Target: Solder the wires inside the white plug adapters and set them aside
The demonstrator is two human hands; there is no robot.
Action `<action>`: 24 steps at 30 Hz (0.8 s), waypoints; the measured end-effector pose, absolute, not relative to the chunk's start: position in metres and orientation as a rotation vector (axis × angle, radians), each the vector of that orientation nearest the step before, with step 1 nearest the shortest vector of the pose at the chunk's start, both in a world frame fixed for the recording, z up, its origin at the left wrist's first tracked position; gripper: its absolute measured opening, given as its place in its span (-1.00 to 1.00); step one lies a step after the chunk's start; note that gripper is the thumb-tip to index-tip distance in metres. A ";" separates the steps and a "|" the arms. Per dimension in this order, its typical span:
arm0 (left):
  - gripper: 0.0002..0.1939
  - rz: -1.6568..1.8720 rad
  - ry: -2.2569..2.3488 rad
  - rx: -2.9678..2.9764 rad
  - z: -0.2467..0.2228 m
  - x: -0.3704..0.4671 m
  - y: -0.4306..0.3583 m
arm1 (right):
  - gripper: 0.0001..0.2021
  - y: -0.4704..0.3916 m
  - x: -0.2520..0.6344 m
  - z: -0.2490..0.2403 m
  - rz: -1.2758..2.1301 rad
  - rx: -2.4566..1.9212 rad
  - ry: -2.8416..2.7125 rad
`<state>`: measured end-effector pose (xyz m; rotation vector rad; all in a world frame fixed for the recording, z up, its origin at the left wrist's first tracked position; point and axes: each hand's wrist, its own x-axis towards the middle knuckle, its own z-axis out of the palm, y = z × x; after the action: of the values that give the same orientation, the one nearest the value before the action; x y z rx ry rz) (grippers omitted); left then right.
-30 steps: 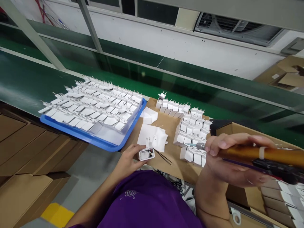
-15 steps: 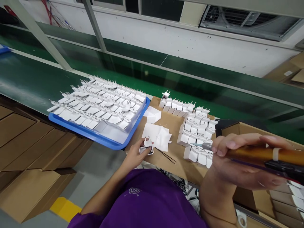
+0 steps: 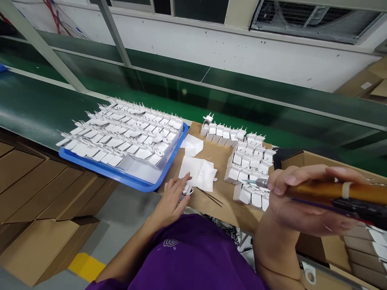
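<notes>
My left hand (image 3: 169, 201) lies over a small white plug housing (image 3: 187, 191) at the near edge of the brown board. Its fingers partly cover the housing, and the thumb rests at its near side. My right hand (image 3: 305, 197) is wrapped round an orange tool (image 3: 320, 191) with a pale, thin tip (image 3: 250, 182). That tip points left, in front of the rows of white plug housings (image 3: 250, 165) on the right. A creased white sheet (image 3: 198, 172) and thin black sticks (image 3: 210, 195) lie beside the left hand.
A blue tray (image 3: 133, 183) holds several rows of white plug housings on the left. Folded white paper (image 3: 192, 145) lies beside it. Cardboard boxes (image 3: 39, 245) stand at lower left. An open carton (image 3: 298, 161) is at the right, and a green conveyor (image 3: 30, 96) runs behind.
My left hand has shifted over the small housing, its fingers now stretched across the top where they held the pronged cover up before. The right hand keeps its hold on the tool.
</notes>
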<state>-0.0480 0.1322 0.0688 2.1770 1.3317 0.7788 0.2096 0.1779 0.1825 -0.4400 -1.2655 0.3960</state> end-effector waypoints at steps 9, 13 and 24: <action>-0.75 0.843 1.405 2.030 0.067 -0.044 0.135 | -0.61 0.178 0.208 0.184 0.373 -0.461 -1.233; -0.78 0.852 1.390 2.059 0.062 -0.040 0.138 | -0.62 0.178 0.208 0.185 0.352 -0.441 -1.255; -0.78 0.602 1.445 2.415 0.061 -0.044 0.142 | -0.57 0.185 0.217 0.179 0.338 -0.392 -1.275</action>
<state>-0.0445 0.1416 0.0607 2.4147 1.4453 0.6018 0.2167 0.1848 0.1792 -0.3917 -1.2752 0.3375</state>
